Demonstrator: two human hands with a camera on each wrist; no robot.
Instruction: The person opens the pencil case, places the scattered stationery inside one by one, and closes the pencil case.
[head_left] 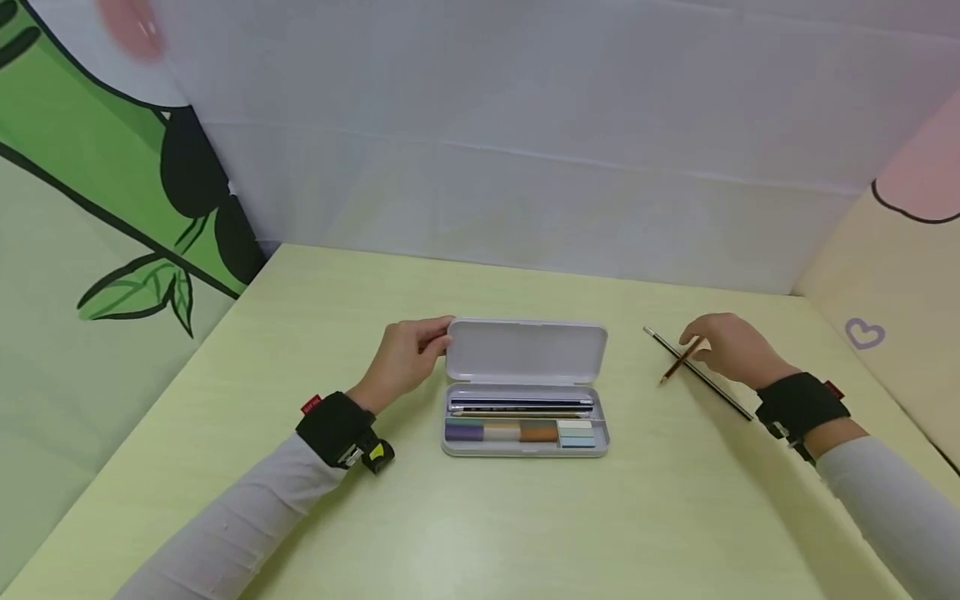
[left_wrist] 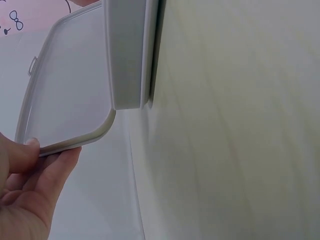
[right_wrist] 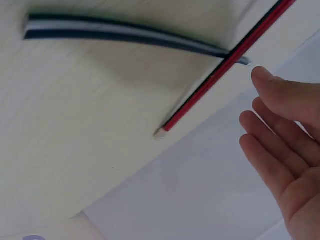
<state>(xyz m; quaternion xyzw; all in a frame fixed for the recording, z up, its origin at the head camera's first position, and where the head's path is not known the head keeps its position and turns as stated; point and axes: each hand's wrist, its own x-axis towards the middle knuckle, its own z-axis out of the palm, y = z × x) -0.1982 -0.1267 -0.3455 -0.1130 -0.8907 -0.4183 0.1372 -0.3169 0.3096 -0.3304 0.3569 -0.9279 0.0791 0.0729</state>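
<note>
My left hand (head_left: 405,358) pinches the left edge of the raised lid (head_left: 525,350) of a white pencil case, thumb inside and fingers behind. The case (head_left: 525,454) stands on the table; several pencils (head_left: 525,412) fill its back compartment. To the right, my right hand (head_left: 731,346) hovers over two crossed pencils. In the right wrist view a red-and-black pencil (right_wrist: 210,82) crosses over a dark, silver-striped pencil (right_wrist: 120,31). The thumb and loosely bent fingers are apart there, with nothing between them. From the head, the hand hides part of the red pencil.
The case's front compartment holds a purple block (head_left: 463,432), a beige block (head_left: 501,432), an orange-brown block (head_left: 538,432) and a small white-and-blue stack (head_left: 576,435). The pale table (head_left: 495,533) meets a white cloth wall (head_left: 525,208) behind and a printed panel (head_left: 112,375) at left.
</note>
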